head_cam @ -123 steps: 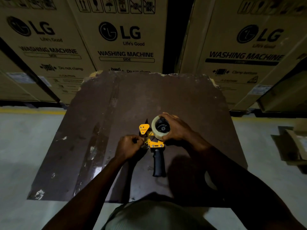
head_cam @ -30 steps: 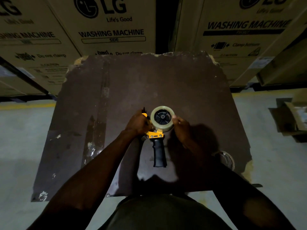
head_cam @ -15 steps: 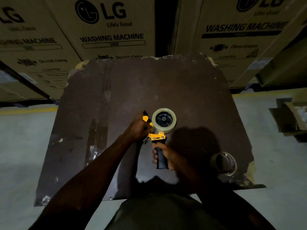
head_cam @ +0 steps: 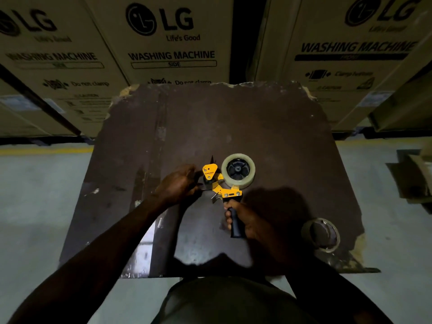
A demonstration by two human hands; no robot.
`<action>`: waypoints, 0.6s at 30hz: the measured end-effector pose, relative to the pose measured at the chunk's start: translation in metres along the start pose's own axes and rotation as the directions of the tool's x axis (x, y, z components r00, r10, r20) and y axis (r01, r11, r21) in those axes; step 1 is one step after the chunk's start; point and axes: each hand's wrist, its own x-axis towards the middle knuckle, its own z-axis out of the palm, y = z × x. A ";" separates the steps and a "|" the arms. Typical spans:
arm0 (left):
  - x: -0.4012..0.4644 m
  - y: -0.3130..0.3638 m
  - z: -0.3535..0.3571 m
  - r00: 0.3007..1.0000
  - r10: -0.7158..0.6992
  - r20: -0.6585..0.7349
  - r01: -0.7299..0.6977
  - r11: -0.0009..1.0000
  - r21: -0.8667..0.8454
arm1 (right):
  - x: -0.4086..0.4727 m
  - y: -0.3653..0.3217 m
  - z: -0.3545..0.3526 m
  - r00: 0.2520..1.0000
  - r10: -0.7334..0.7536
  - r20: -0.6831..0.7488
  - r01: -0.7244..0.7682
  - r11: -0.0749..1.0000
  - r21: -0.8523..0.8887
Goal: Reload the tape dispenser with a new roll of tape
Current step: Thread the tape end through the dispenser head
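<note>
New roll seated on the dispenser, both my hands on the tool.

My right hand (head_cam: pixel 247 222) is wrapped around the black handle of the tape dispenser (head_cam: pixel 222 183), which lies near the middle of the dark board (head_cam: pixel 268 127), a little toward its near edge. The clear tape roll (head_cam: pixel 238 170) sits on the dispenser's black hub. My left hand (head_cam: pixel 178 184) is curled against the yellow front end of the tool; whether its fingers pinch anything there I cannot tell. An empty-looking tape ring (head_cam: pixel 321 235) lies by the board's near right corner, with LG washing machine cartons (head_cam: pixel 168 38) standing beyond the far edge.
</note>
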 end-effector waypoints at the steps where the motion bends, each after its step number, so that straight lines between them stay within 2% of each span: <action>1: -0.001 -0.007 -0.003 0.998 -0.038 0.045 0.039 0.999 -0.023 | 0.000 0.002 -0.001 1.000 -0.005 -0.005 0.005 1.000 -0.005; 6: -0.003 -0.059 -0.004 0.973 -0.154 0.169 0.158 0.987 -0.011 | -0.003 0.003 -0.002 1.000 -0.005 -0.006 0.005 1.000 -0.015; 7: -0.002 -0.058 -0.008 0.974 -0.170 0.152 0.173 0.985 -0.005 | -0.003 0.004 -0.002 1.000 0.000 -0.004 0.000 1.000 -0.016; 9: 0.002 -0.036 -0.022 0.987 -0.160 0.026 0.159 0.986 0.044 | -0.004 0.005 -0.003 1.000 0.013 -0.008 -0.013 1.000 -0.026; 11: 0.011 -0.027 -0.025 0.984 -0.176 -0.039 0.176 0.984 -0.003 | -0.006 0.007 -0.005 1.000 0.021 -0.013 -0.021 0.999 -0.042; 18: 0.041 -0.002 -0.016 0.968 -0.236 -0.081 0.213 0.951 -0.225 | -0.002 0.017 -0.006 1.000 0.002 0.008 -0.002 1.000 -0.008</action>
